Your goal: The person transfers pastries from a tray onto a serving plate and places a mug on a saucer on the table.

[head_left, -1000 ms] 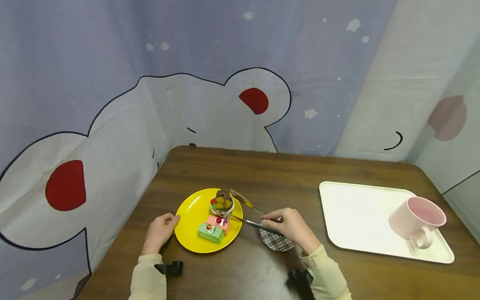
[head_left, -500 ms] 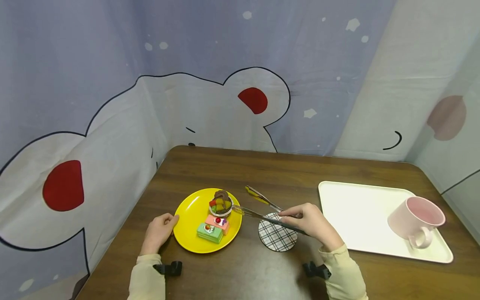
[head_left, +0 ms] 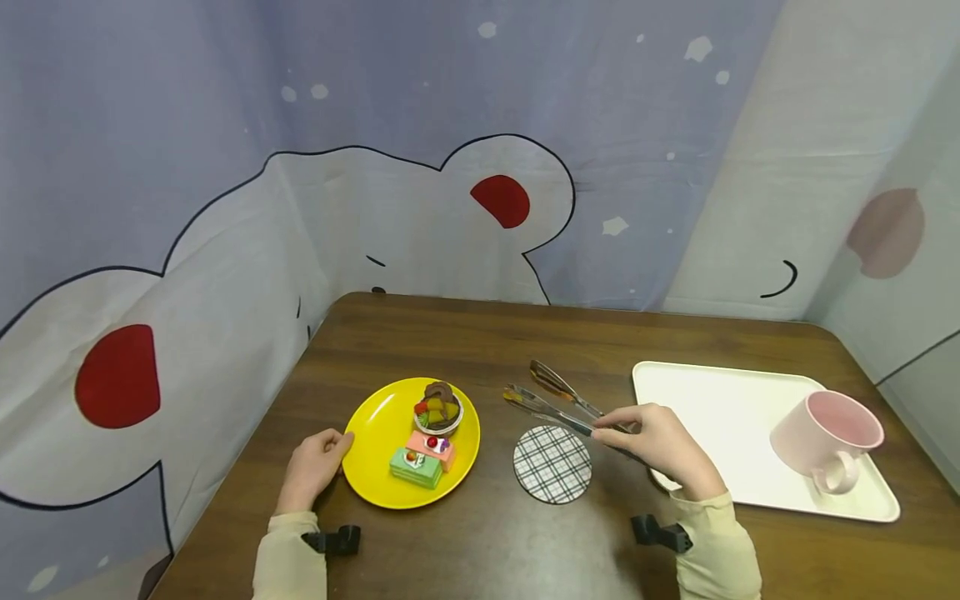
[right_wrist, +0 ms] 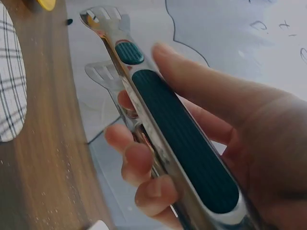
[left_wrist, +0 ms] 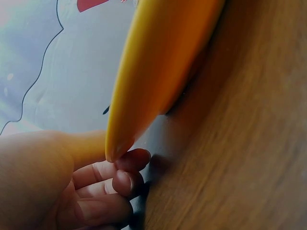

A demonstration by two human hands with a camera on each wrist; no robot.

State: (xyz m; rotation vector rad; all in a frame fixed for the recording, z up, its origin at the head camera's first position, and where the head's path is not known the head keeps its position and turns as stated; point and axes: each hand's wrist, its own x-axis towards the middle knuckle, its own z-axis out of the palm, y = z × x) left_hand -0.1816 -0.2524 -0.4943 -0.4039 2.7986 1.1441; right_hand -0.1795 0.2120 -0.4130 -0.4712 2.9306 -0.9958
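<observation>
My left hand (head_left: 311, 468) pinches the left rim of a yellow plate (head_left: 367, 454), thumb above and fingers beneath in the left wrist view. Three toy sweets lie on the plate's right half: a fruit-topped cup tart (head_left: 438, 410), a pink cake slice (head_left: 431, 446) and a green cake slice (head_left: 416, 468). My right hand (head_left: 663, 446) grips metal tongs (right_wrist: 184, 139) with dark green handle pads. The tongs' two arms are spread, with nothing between their tips. They point left, above the table between the plate and the white tray.
A round plaid coaster (head_left: 552, 464) lies on the wooden table (head_left: 480, 550) just right of the plate. On the right, a pink mug (head_left: 817, 437) stands on the white tray (head_left: 705, 408). A printed curtain (head_left: 420, 217) hangs behind the table.
My right hand has drawn the tongs rightward, away from the tart and off the plate. The coaster, partly covered before, now shows whole. My left hand stays at the plate's rim.
</observation>
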